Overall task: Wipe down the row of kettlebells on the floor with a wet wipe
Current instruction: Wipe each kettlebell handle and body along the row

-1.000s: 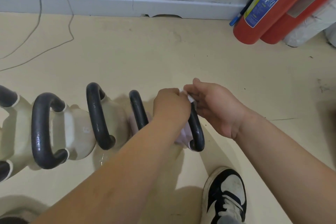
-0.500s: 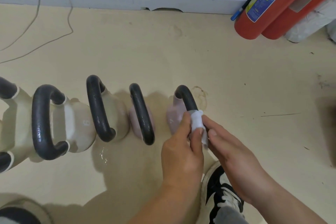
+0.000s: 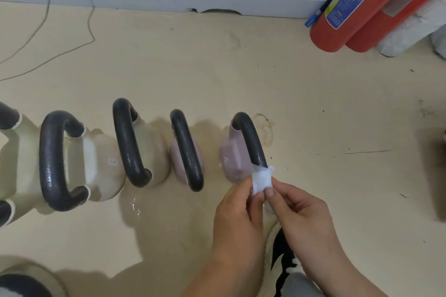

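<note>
The tan floor (image 3: 217, 75) is dirty and scuffed. A row of kettlebells (image 3: 183, 152) with dark handles stands on it. Two red fire extinguishers (image 3: 337, 31) and a thin wire (image 3: 60, 53) lie near the wall.

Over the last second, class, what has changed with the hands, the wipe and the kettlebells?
Both hands, left hand and right hand, slid the wet wipe from the top of the rightmost pink kettlebell's black handle down to its near end, towards the person. Both kept pinching the wipe throughout. The kettlebells have not shifted in their row, nor the fire extinguishers by the wall.
</note>
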Demonstrator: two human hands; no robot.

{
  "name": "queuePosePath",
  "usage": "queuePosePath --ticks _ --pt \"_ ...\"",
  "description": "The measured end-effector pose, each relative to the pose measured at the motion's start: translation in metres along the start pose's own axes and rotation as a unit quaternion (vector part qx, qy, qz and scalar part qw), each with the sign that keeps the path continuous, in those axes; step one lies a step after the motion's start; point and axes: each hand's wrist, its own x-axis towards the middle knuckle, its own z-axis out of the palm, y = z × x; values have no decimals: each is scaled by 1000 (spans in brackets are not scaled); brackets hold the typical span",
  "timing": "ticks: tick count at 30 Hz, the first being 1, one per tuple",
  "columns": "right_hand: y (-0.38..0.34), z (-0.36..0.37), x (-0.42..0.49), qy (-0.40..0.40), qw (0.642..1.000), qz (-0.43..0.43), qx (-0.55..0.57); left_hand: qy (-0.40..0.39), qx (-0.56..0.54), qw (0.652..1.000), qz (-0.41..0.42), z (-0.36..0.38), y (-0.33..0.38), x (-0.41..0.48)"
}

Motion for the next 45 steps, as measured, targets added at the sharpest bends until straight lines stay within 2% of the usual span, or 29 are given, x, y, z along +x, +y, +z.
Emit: queuePosePath --ticks 2,4,7,9,16,20,25,32,35,39,42,45 --pt "5 2 1 0 1000 -9 -21 -29 6 999 15 -3 -3 3" --pt "9 4 5 3 999 -18 -31 -45 61 995 68 -7 -11 12" --pt "18 5 17 -2 998 -10 -66 -44 166 974 146 -11 -30 25" --pt "22 5 23 -8 996 -5 -92 -38 190 968 158 -10 -37 27" --pt "25 3 23 -25 993 -25 -108 -41 185 975 119 -3 -36 12" --pt "26 6 16 -34 989 -29 -140 -72 230 966 94 -1 -34 0" --pt "27 7 13 -64 979 -24 -192 -44 270 955 116 5 -34 -12" --pt "20 7 12 -174 948 4 -266 -176 339 922 66 -21 -21 -12" --pt "16 5 8 -176 957 42 -227 -173 273 946 32 -31 -10 -10" --pt "11 2 -2 -162 969 50 -183 -120 155 978 -68 -36 1 -17" --pt "2 -4 -11 -145 982 56 -104 -52 67 991 -103 -37 13 -24" --pt "-1 -5 -11 -103 993 51 -36 31 26 995 -91 -32 26 -23"
